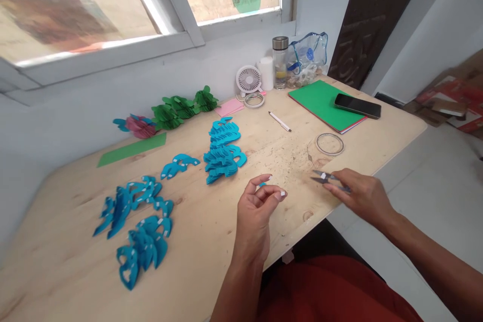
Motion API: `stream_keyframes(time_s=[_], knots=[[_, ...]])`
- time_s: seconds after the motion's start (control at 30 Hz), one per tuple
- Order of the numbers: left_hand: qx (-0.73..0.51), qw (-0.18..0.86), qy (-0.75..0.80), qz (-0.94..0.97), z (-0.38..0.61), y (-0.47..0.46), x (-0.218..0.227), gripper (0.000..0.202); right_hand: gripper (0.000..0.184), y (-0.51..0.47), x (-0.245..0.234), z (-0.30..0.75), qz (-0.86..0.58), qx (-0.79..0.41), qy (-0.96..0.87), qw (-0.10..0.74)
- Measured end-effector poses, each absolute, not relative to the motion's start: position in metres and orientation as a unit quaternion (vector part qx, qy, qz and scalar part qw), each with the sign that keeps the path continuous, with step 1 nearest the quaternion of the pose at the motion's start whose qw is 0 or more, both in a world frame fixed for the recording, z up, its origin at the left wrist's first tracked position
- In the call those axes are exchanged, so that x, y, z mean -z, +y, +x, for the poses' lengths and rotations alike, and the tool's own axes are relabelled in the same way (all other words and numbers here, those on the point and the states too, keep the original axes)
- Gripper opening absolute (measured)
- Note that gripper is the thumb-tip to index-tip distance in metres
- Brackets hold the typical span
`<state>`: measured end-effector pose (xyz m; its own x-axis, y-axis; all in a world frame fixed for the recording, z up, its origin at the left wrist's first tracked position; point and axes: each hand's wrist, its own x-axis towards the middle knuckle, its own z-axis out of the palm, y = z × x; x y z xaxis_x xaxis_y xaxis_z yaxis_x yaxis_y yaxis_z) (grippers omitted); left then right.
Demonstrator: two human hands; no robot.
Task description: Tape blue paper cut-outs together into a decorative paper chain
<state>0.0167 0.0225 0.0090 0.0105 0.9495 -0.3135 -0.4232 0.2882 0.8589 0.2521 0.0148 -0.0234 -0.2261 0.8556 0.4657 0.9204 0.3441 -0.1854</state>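
Observation:
Near the table's front edge, my left hand (258,206) pinches a small white piece of tape (283,193) between thumb and finger. A bit of blue paper shows behind its fingers. To the right, my right hand (364,193) grips a pair of thread snips (332,179), blades pointing left and apart, with a white bit (323,175) on them. Left of my hands lie stacks of folded blue paper cutouts (222,163). More blue cutouts (145,241), dotted with white tape pieces, are spread farther left. A roll of tape (330,144) lies flat beyond the snips.
At the back stand a small fan (249,79), a glass bottle (279,63) and a clear bag (309,55). A phone (357,105) rests on green paper (317,103). A pen (279,121), a second tape roll (254,100) and green paper shapes (183,107) lie along the table.

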Motion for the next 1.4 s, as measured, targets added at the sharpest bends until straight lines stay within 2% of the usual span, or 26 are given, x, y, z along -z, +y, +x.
stream_keyframes(time_s=[0.07,0.23,0.5,0.83,0.93,1.0,1.07,1.2,1.4], knots=[[-0.527,0.655,0.465,0.277,0.015,0.018,-0.009,0.040,0.033,0.024,0.033,0.269,-0.628,0.088,-0.732,0.249],[-0.528,0.667,0.458,0.256,0.012,0.010,-0.006,0.039,0.036,0.047,0.049,0.301,-0.737,0.085,-0.647,0.176],[-0.567,0.652,0.451,0.225,0.010,0.008,0.000,0.040,0.042,0.072,0.058,0.318,-0.754,0.134,-0.627,0.141],[-0.596,0.608,0.465,0.243,0.005,0.002,-0.003,0.039,0.038,0.075,0.064,0.323,-0.716,0.188,-0.647,0.182],[-0.602,0.590,0.476,0.250,0.003,0.000,-0.004,0.038,0.038,0.068,0.056,0.313,-0.712,0.186,-0.632,0.242],[-0.603,0.576,0.487,0.261,0.002,0.000,-0.003,0.038,0.032,0.058,0.044,0.292,-0.699,0.135,-0.630,0.309],[-0.604,0.559,0.497,0.276,0.001,0.000,-0.001,0.039,0.024,0.043,0.029,0.259,-0.663,0.022,-0.655,0.363],[-0.612,0.511,0.514,0.318,0.002,-0.002,0.003,0.039,0.013,0.016,0.003,0.183,-0.531,-0.201,-0.742,0.357],[-0.608,0.463,0.528,0.372,0.004,-0.010,0.006,0.039,0.009,0.007,-0.008,0.133,-0.463,-0.289,-0.749,0.376]])
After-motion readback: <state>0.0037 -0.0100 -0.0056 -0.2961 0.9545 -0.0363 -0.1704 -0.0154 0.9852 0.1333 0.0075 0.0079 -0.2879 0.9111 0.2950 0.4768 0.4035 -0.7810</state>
